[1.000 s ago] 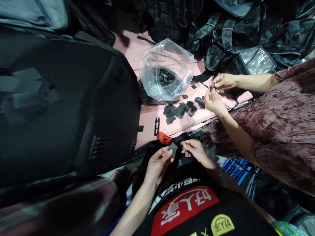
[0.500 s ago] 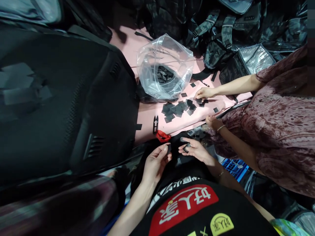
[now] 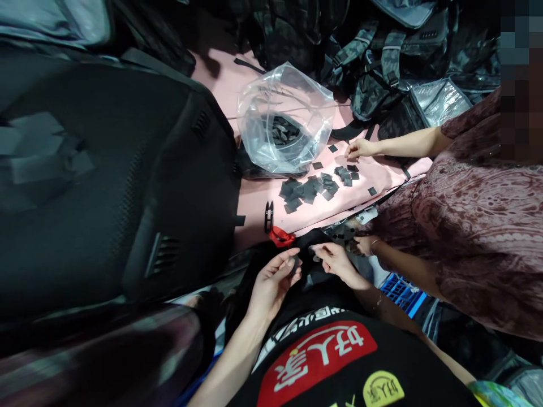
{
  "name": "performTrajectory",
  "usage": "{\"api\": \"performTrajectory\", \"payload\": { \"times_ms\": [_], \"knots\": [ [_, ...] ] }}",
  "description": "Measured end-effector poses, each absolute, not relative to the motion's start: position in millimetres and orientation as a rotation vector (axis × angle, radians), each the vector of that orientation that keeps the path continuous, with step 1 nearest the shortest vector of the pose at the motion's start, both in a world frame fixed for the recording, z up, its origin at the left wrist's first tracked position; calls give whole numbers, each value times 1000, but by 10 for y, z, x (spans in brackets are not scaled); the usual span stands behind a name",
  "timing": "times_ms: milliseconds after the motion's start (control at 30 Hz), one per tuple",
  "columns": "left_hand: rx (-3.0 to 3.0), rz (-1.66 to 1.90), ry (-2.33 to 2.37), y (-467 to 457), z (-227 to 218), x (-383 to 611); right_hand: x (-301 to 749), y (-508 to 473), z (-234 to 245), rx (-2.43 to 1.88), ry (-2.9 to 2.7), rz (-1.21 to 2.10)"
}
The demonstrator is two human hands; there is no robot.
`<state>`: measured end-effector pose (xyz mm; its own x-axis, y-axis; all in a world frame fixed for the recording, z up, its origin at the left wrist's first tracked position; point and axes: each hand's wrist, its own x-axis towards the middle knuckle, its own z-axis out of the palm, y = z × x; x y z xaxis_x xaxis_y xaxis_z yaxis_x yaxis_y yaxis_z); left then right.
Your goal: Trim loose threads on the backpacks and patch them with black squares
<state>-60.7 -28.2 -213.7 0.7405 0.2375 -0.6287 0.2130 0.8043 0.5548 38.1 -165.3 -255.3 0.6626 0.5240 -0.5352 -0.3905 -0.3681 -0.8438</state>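
Pink flat worktop ahead, our left hand pinches a small dark piece, probably for control; grip unclear in our right hand.

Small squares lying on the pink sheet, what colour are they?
The small squares are dark grey, nearly black, seen best in the head view.

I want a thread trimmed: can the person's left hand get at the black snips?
Probably yes: the snips lie uncovered just beyond the left hand, with the red bundle by their near end, though that hand holds a dark piece.
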Motion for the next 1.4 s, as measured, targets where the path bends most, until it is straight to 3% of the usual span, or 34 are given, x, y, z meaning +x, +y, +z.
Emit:
{"api": "performTrajectory", "payload": {
  "times_ms": [200,533,700,967,1133,1400],
  "knots": [
    [714,6,669,-308,-2219,-535,413,-1677,-2446,-1539,-52,1134],
    [1869,40,639,-276,-2362,-369,406,-1708,-2398,-1342,-110,1230],
    [2258,-313,799,21,-2355,-513,461,-1821,-2357,-1259,-51,1217],
    [1910,-63,594,-110,-2303,-496,407,-1712,-2290,-1267,-86,1281],
    [2005,88,684,-70,-2355,-526,405,-1744,-2352,-1334,-48,1182],
    [2408,-485,939,369,-2221,-859,524,-1829,-2450,-1142,22,1033]
  ]
}}
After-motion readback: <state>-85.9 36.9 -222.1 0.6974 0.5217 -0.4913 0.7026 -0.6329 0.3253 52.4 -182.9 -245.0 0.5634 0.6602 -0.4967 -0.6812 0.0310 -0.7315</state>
